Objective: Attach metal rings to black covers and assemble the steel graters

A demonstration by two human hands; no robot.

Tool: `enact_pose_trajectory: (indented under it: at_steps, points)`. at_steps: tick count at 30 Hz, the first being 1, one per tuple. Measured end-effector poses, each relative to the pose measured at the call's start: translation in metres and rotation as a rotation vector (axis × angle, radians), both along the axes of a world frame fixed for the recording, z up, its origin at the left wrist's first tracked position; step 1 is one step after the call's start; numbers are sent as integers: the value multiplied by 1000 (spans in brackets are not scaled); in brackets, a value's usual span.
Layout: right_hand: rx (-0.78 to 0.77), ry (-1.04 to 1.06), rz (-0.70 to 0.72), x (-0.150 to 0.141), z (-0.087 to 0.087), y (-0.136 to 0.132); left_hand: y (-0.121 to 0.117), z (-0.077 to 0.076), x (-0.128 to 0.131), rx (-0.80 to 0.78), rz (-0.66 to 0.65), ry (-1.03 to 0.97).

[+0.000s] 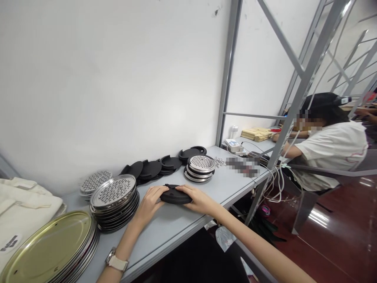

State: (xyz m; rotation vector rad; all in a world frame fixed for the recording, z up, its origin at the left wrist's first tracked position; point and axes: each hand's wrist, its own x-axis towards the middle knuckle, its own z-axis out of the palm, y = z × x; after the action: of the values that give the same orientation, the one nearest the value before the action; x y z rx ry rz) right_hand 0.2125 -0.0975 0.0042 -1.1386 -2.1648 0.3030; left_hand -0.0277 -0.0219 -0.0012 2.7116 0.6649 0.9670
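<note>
1. Black disc [176, 195] is btwn both hands, over the grey table [169, 232] nr its front edge. Can't tell if it's touching the top.
2. L hand [152, 196] pinches the left side of the rim, fingers over the top, thumb on the near side. R hand [196, 197] grips the right side, fingers on top too.
3. IMO it's stiff molded plastic, prob pretty light, so it shouldn't flex much if u squeeze.
4. Looks matte, so grip's prob OK, tho sweaty fingers might slide a bit.
5. Best hold: opp sides of the thick rim, w/ both hands.
6. Not super fragile AFAICT, but an edge drop could chip it.
</note>
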Motion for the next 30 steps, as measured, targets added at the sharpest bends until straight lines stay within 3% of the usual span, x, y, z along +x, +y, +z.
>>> enact_pose_trajectory:
  at_steps: [7,15,19,27,30]
  points:
    - [-31,72,-18,-3,11,-4,0,0,0,21,48,-65]
    - [54,97,1,-2,20,-1,-2,1,2,36,58,-73]
    - [19,129,-99,7,26,0,-4,4,3,34,98,-138]
    - [-164,639,-266,34,33,-8,-5,5,1,89,151,-148]
    - [-294,847,-332,52,47,-8,-6,5,2,106,134,-119]
